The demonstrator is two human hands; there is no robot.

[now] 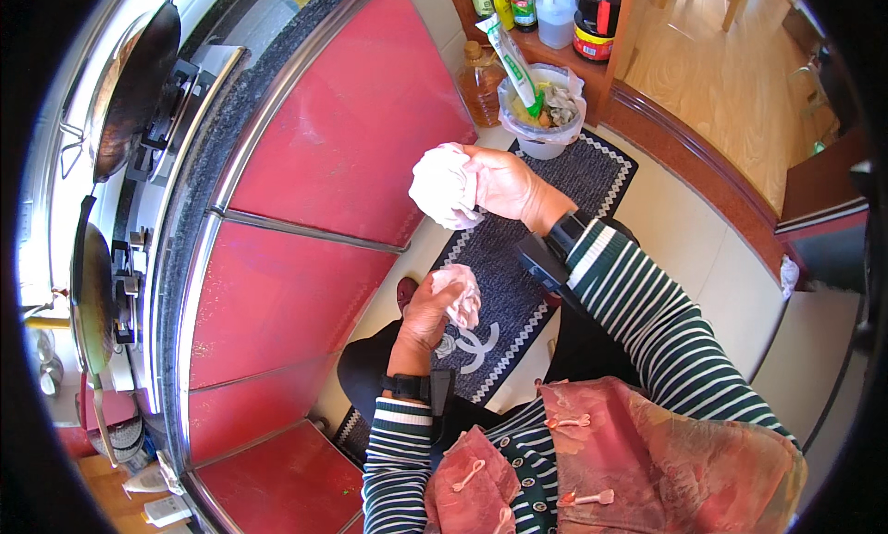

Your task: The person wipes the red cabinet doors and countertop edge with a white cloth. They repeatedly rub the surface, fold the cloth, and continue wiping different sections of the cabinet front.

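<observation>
My right hand (pixel 503 180) grips a bunched white cloth (pixel 444 187) at the height of the red cabinet doors (pixel 347 111). Lower and closer to my body, my left hand (pixel 427 312) is closed around a smaller crumpled pale pink cloth or wad of paper (pixel 459 295). The two bundles are apart, and neither touches the cabinet as far as I can tell. Both are held above a dark patterned floor mat (pixel 499 256). The fingers of each hand are partly hidden by what they hold.
A lined waste bin (pixel 541 145) with scraps stands at the mat's far end, beside an oil bottle (pixel 480 83). Several bottles (pixel 555 14) fill a wooden shelf. On the left, woks (pixel 142 90) sit on the stove above the granite counter edge (pixel 232 139). A raised doorway sill (pixel 694 166) lies right.
</observation>
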